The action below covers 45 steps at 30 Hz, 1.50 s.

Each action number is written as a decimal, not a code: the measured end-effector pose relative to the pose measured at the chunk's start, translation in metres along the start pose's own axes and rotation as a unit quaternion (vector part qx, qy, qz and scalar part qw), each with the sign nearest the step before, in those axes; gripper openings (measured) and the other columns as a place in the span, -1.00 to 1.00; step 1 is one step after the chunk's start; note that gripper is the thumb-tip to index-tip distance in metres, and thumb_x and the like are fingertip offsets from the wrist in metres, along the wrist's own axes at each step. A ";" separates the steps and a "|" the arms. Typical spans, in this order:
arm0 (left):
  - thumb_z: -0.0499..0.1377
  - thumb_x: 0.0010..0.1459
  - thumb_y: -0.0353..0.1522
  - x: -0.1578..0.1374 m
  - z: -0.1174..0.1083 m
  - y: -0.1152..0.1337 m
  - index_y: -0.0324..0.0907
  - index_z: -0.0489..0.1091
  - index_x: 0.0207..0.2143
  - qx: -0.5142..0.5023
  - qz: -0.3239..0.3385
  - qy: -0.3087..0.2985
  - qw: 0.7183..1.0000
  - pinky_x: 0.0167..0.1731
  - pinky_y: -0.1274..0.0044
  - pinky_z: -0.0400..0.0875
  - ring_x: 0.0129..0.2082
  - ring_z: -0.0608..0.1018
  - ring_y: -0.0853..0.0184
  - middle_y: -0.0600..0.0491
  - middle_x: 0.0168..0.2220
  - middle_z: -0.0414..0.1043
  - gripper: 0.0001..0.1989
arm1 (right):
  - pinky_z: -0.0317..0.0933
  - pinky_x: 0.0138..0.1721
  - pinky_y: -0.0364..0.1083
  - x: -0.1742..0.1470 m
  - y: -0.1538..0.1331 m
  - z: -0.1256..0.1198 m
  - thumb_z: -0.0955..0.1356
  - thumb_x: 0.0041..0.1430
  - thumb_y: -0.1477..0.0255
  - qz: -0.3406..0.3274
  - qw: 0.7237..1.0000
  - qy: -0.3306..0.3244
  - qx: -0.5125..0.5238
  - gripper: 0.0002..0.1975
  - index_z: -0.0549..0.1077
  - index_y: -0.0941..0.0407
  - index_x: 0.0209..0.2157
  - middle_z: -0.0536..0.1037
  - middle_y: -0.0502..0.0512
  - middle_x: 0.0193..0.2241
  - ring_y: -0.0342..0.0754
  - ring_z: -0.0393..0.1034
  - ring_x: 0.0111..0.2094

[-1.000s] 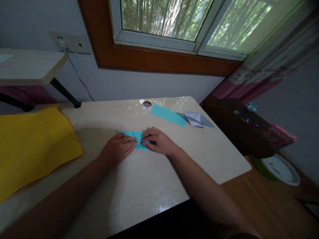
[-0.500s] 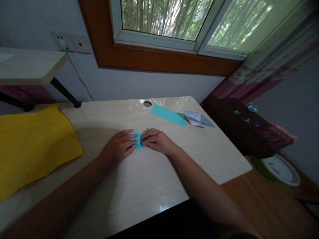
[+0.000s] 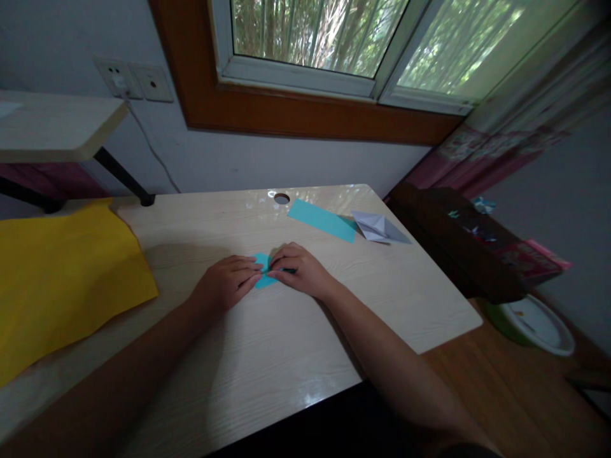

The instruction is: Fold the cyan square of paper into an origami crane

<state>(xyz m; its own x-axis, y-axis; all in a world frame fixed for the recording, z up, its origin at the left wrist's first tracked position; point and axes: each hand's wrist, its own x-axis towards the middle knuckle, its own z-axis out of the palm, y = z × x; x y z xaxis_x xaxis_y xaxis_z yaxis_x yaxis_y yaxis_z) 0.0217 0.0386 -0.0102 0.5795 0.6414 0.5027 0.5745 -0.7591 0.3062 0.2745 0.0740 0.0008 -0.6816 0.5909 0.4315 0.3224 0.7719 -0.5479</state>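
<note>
A small piece of folded turquoise paper [image 3: 263,281] lies on the pale wood-grain table [image 3: 267,356], partly covered by my fingers. From its left side my left hand [image 3: 228,280] grips the paper, thumb and fingertips drawn together at its middle. My right hand [image 3: 300,270] pinches the paper from the right, fingers bent and the thumb tip close to the left thumb. The fold lines under the fingertips are hidden.
Farther back on the table lie a turquoise paper strip [image 3: 322,220] and a folded white paper shape [image 3: 379,227]. A large yellow sheet [image 3: 71,273] covers the left side. Near the back edge is a round cable hole [image 3: 282,198]. A raised shelf [image 3: 57,127] stands at the left.
My left fingers have drawn closer together and lower on the paper. The right hand's fingers have shifted slightly, and the small paper has moved a little beneath them.
</note>
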 end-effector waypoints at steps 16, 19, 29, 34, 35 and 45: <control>0.11 0.39 -0.31 0.001 -0.005 0.001 -0.10 0.52 -0.10 -0.001 -0.039 -0.015 0.999 -0.03 0.36 0.54 -0.10 0.63 0.23 0.00 -0.09 0.62 -0.80 | 0.22 -0.05 0.01 0.000 0.002 0.008 0.45 0.28 0.33 0.070 0.997 0.012 -0.042 -0.87 0.55 0.08 -0.33 0.53 0.08 -0.27 0.01 0.38 -0.16; 0.13 0.38 -0.32 0.000 -0.003 0.000 -0.10 0.55 -0.11 0.003 -0.033 -0.007 0.999 -0.03 0.37 0.55 -0.10 0.63 0.24 0.01 -0.08 0.62 -0.81 | 0.22 -0.06 0.00 0.000 0.001 0.007 0.46 0.26 0.35 0.074 0.997 0.011 -0.035 -0.89 0.54 0.08 -0.34 0.51 0.08 -0.27 0.00 0.38 -0.16; 0.20 0.35 -0.27 -0.002 -0.001 -0.002 -0.12 0.56 0.00 0.042 0.012 -0.029 0.999 0.05 0.28 0.55 0.01 0.62 0.17 -0.02 0.00 0.61 -0.76 | 0.25 -0.04 0.01 -0.001 0.001 0.002 0.45 0.27 0.38 0.072 0.997 0.006 -0.018 -0.94 0.54 0.07 -0.27 0.51 0.09 -0.25 0.01 0.39 -0.14; 0.17 0.37 -0.31 -0.002 -0.001 -0.001 -0.10 0.58 -0.03 0.046 0.000 -0.023 0.999 0.03 0.28 0.55 0.00 0.63 0.18 -0.01 -0.01 0.62 -0.78 | 0.28 -0.02 0.02 -0.004 0.005 -0.006 0.44 0.29 0.39 0.052 0.998 -0.017 0.008 -0.95 0.53 0.07 -0.26 0.53 0.09 -0.23 0.00 0.40 -0.11; 0.16 0.37 -0.31 -0.002 0.000 -0.001 -0.10 0.58 -0.03 0.050 -0.003 -0.018 0.999 0.03 0.28 0.55 0.00 0.63 0.18 -0.01 -0.01 0.63 -0.77 | 0.28 -0.01 0.02 -0.005 0.006 -0.008 0.43 0.29 0.41 0.053 0.998 -0.017 0.010 -0.97 0.54 0.07 -0.26 0.53 0.09 -0.23 0.00 0.41 -0.11; 0.18 0.35 -0.27 -0.001 -0.003 0.000 -0.14 0.51 -0.03 0.083 -0.055 -0.010 0.995 0.00 0.25 0.54 -0.05 0.61 0.12 -0.08 -0.03 0.60 -0.78 | 0.29 -0.01 0.03 -0.007 0.008 -0.014 0.43 0.30 0.42 0.063 0.998 -0.001 0.007 -0.97 0.54 0.07 -0.26 0.55 0.09 -0.24 0.00 0.42 -0.14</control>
<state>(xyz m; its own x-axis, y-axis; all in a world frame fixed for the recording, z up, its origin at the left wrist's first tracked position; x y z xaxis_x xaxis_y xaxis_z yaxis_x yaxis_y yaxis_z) 0.0194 0.0375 -0.0088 0.5191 0.7227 0.4563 0.7211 -0.6569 0.2200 0.2916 0.0789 0.0038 -0.6374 0.6830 0.3568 0.3971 0.6880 -0.6074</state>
